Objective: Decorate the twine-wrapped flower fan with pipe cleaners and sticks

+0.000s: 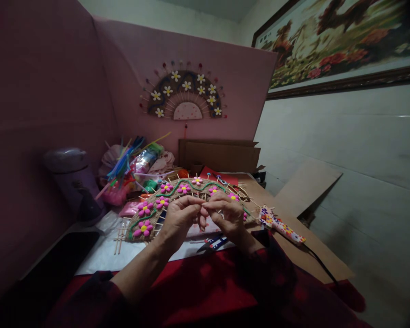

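Observation:
My left hand and my right hand meet fingertip to fingertip above a fan-shaped craft piece. Both are pinched closed around something too small to make out. Beneath them lies the fan, wound with brown twine and set with thin sticks. Pink clay flowers with yellow centres and a wavy green strip decorate its band. Just below my hands rest dark-blue-handled thread snips. Part of the fan's pale, dotted centre is hidden by my hands.
A flower-patterned glue gun with a black cord lies right, on a cardboard sheet. Craft supplies are heaped at back left beside a purple flask. A white-flowered fan hangs on the pink panel. Scissors lie behind.

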The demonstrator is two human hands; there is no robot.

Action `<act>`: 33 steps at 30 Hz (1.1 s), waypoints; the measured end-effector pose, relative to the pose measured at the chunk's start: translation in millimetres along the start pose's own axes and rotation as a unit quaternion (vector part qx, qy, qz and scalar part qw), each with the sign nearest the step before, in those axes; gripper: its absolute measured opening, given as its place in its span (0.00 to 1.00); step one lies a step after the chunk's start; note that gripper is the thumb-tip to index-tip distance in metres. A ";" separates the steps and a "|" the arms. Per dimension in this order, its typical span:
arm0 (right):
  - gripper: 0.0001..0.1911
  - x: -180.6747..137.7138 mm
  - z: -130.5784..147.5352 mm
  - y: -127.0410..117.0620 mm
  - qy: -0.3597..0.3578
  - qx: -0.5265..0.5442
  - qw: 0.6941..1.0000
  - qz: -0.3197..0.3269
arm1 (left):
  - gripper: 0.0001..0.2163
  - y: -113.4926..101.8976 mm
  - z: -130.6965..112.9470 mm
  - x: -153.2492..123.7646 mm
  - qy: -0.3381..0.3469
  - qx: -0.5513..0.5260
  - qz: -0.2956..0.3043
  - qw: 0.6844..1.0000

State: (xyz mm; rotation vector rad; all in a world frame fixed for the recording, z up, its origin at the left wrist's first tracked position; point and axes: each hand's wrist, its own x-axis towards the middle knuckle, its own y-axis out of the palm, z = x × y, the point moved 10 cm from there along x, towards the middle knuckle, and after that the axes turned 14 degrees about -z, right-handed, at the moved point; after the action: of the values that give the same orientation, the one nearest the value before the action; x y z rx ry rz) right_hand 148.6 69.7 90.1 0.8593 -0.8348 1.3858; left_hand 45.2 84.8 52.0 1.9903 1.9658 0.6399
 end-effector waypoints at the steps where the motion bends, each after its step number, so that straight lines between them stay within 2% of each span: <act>1: 0.10 -0.2 -2.8 0.1 0.015 0.015 1.000 -0.004 | 0.04 -0.1 -0.7 -0.1 0.003 0.001 -0.002 1.000; 5: 0.07 -1.1 -13.2 2.2 0.070 0.054 0.996 -0.009 | 0.03 0.2 -3.5 -1.1 0.017 0.007 -0.003 1.000; 9: 0.05 -2.3 -17.8 3.0 0.095 0.069 0.993 -0.009 | 0.04 -1.8 -2.3 0.4 0.019 0.031 -0.006 0.999; 14: 0.05 -5.6 -26.0 2.9 0.144 0.072 0.987 -0.016 | 0.04 -1.2 -0.7 1.2 0.009 -0.002 0.004 1.000; 18: 0.04 -5.9 -23.0 5.2 0.139 0.076 0.987 -0.004 | 0.03 -3.2 0.2 0.8 0.002 0.005 -0.002 1.000; 22: 0.05 -6.5 -26.6 7.0 0.178 0.089 0.980 -0.005 | 0.04 -3.7 0.9 1.0 -0.007 -0.007 0.001 1.000; 25: 0.05 -6.0 -27.1 6.4 0.192 0.096 0.977 -0.019 | 0.05 -3.9 -0.9 1.6 0.012 0.003 -0.001 1.000; 29: 0.05 -7.4 -28.8 6.6 0.187 0.051 0.981 -0.013 | 0.06 -8.1 -3.9 2.6 0.053 0.054 -0.025 0.997; 33: 0.07 -8.4 -30.4 6.8 0.188 0.036 0.981 -0.011 | 0.06 -9.8 -3.2 3.9 0.057 0.061 -0.027 0.996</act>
State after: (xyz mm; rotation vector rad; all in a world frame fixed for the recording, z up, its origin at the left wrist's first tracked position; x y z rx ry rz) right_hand 141.4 92.8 68.7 0.6306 -0.4858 1.5054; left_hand 35.0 88.8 50.4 2.0020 2.1669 0.6472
